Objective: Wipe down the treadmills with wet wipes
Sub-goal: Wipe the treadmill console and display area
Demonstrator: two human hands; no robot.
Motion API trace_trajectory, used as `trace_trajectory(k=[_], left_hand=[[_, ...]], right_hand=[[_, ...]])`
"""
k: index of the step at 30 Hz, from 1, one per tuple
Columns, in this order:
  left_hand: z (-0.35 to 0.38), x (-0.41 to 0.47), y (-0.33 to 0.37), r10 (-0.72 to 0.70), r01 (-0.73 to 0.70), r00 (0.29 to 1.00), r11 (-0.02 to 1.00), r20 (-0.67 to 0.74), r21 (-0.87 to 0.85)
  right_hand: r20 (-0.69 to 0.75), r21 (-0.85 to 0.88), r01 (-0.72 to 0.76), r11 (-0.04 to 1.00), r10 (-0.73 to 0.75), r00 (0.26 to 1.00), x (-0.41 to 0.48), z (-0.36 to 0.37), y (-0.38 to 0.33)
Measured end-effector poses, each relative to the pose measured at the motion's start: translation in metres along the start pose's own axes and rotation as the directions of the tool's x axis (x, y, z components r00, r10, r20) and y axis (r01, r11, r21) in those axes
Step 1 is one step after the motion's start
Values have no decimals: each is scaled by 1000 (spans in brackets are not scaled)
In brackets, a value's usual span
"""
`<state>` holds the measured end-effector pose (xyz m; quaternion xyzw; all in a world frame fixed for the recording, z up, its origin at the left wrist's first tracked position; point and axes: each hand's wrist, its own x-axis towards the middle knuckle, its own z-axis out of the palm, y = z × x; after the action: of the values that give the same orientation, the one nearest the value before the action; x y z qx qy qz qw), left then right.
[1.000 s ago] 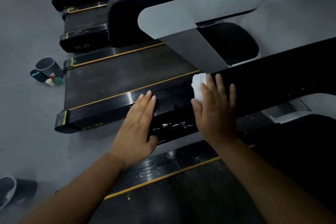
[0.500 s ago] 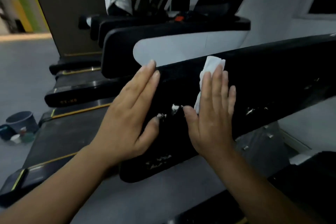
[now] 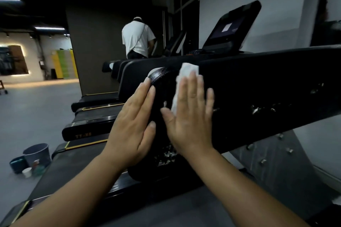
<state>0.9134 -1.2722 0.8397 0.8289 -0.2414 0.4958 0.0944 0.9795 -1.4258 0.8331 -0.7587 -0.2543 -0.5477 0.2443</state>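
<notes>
1. Black treadmill side rail (image 3: 258,83), flecked white; the right hand (image 3: 191,116), fingers straight and slightly spread, pressed a wet wipe (image 3: 186,72) against it.
2. The left hand (image 3: 134,127) lay flat alongside, fingers together.
3. Dim gym, grey floor (image 3: 36,108).

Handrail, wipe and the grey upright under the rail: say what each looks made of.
Handrail: probably moulded black plastic or a rubbery coating; a pebbled sheen shows where light catches its end. Wipe: thin white non-woven tissue, crumpled and limp under the right hand. Grey upright: likely painted metal, matte, studded with bolt heads.
</notes>
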Motion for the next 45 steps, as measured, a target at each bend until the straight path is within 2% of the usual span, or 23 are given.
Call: trace_trajectory(k=[2,4,6,8,10,12,14,16,18,19,21,23,24,27,30,31,33,35,37,39,41,43,45], left_hand=[[-1,0,-2,0,0,1000,1000,-1,3],[-3,-1,-1,-2,2,1000,1000,12,13],[-5,0,3,-8,8,999,1000,35,5],[-8,0,6,-20,20,999,1000,50,-5],[-11,-6,5,-31,30,997,1000,69,5],[-11,-25,1,-40,38,995,999,89,25],[-9,-50,-2,-71,68,991,997,116,29],[-6,-68,1,-123,124,980,992,157,3],[-6,-75,7,-158,163,971,987,177,-9],[-5,-76,10,-168,172,970,985,176,-5],[-3,-76,16,-191,194,968,981,165,-4],[0,-76,21,-229,235,961,972,157,-21],[1,-76,22,-241,248,958,968,155,-28],[-3,-76,22,-247,258,952,965,180,-42],[-11,-74,22,-253,272,940,961,227,-54],[-13,-74,23,-249,267,940,962,233,-50],[-17,-74,24,-241,257,942,965,234,-42],[-18,-76,24,-247,266,939,963,239,-48],[-18,-80,24,-247,266,936,963,252,-44],[-20,-88,21,-249,268,930,963,270,-35],[-22,-97,19,-268,292,917,956,295,-37],[-22,-106,21,-278,303,910,952,308,-34],[-19,-110,25,-299,324,906,945,301,-38]], right_hand=[[28,-6,172,985,-172,985,-19,10,-11],[139,-109,360,927,-344,929,-62,13,8],[178,-215,451,866,-420,890,-85,7,41],[113,-251,350,902,-332,936,-63,0,55],[18,-122,154,980,-153,988,-24,-4,36],[-19,-9,113,994,-113,993,-12,2,3],[51,-56,321,945,-319,946,-43,17,-14],[178,-123,559,820,-536,825,-95,27,6],[213,-136,660,739,-629,748,-120,25,42],[204,-169,651,740,-620,757,-118,22,56],[129,-249,508,824,-492,861,-89,15,62],[23,-149,311,939,-311,950,-55,12,37],[2,-89,271,959,-272,962,-47,14,21],[110,-131,478,869,-466,878,-76,27,3],[184,-150,621,769,-596,782,-111,26,37],[170,-168,616,769,-593,787,-107,22,45],[89,-209,500,840,-493,866,-77,15,48],[-8,-105,328,939,-330,944,-39,12,27],[-38,-21,289,957,-289,956,-23,15,-2],[46,-87,463,882,-461,886,-49,27,-18],[183,-106,669,735,-647,740,-97,35,-6],[203,-104,768,632,-742,639,-121,32,23],[165,-165,736,656,-718,677,-105,27,40]])
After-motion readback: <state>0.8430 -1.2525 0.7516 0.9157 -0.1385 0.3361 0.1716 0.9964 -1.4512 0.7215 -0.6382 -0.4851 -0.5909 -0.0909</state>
